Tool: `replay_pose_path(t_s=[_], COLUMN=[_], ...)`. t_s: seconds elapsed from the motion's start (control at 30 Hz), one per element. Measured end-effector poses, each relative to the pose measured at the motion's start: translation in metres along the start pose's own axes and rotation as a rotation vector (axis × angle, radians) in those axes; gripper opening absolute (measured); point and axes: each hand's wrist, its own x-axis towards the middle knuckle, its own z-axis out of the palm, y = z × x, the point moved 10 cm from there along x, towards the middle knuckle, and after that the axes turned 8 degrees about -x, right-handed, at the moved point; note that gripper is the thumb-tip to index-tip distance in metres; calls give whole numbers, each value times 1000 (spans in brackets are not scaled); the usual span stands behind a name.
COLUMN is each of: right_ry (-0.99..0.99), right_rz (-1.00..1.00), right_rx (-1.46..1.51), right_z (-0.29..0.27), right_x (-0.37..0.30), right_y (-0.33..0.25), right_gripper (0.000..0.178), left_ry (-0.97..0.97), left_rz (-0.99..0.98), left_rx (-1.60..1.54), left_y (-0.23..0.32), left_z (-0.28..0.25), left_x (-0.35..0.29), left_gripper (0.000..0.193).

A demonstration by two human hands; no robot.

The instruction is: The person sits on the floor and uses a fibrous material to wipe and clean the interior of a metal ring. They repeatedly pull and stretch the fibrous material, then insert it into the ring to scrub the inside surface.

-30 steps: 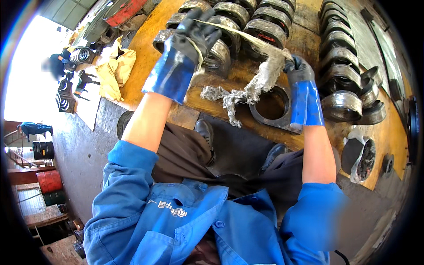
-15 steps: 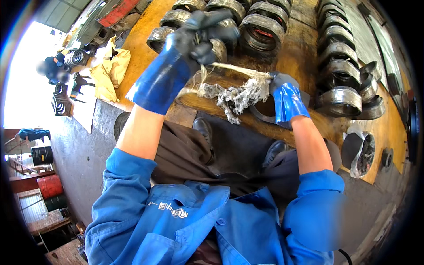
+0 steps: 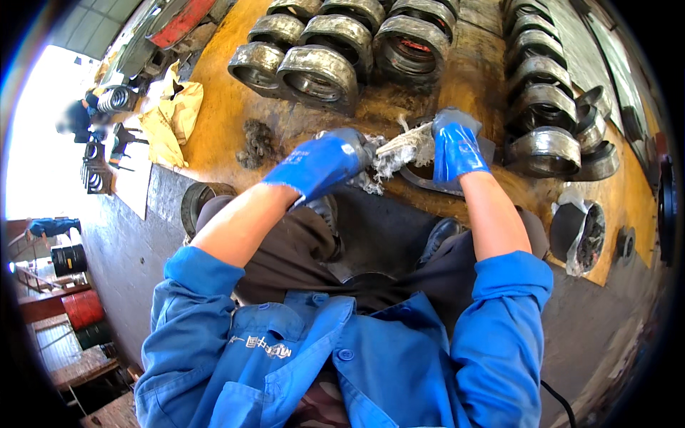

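Note:
A frayed bundle of off-white and grey cotton yarn (image 3: pixel 401 151) stretches between my hands, above the near edge of the stained wooden table. My left hand (image 3: pixel 341 153), in a blue glove with a dark palm, is closed round its left end. In a matching glove, my right hand (image 3: pixel 457 135) grips the other end. Loose strands hang below the left fingers. Beneath the yarn and my right hand lies a flat dark ring (image 3: pixel 432 184), partly covered. A dark tangled clump of fibre (image 3: pixel 257 144) rests on the table to the left of my left hand.
Thick metal rings (image 3: pixel 317 75) stand in rows on the table's far side. More rings (image 3: pixel 544 152) line the right. A plastic-wrapped round part (image 3: pixel 579 235) sits at the right edge, and a yellow cloth (image 3: pixel 171 121) lies at the left. Other people are far left.
My left hand has come down and toward my right hand, and the stretched strands between them have shortened into a bunch. The dark clump on the table is now uncovered.

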Motion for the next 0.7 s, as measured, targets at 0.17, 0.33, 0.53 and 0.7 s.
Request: replay_pose_path(t_s=[0.17, 0.33, 0.53, 0.7], right_ry=[-112, -130, -74, -11], right_rz=[28, 82, -325, -628], right_rx=[-36, 87, 59, 120], right_z=[35, 43, 19, -42], right_x=[23, 46, 22, -51], right_y=[18, 75, -10, -67], right_gripper=[33, 29, 52, 93], left_ry=[-204, 41, 185, 295], left_rz=[-473, -461, -352, -253], left_rx=[-488, -477, -637, -669], left_y=[5, -2, -27, -12], left_z=[18, -62, -116, -157], left_x=[-30, -81, -75, -79], left_gripper=[42, 41, 29, 28])
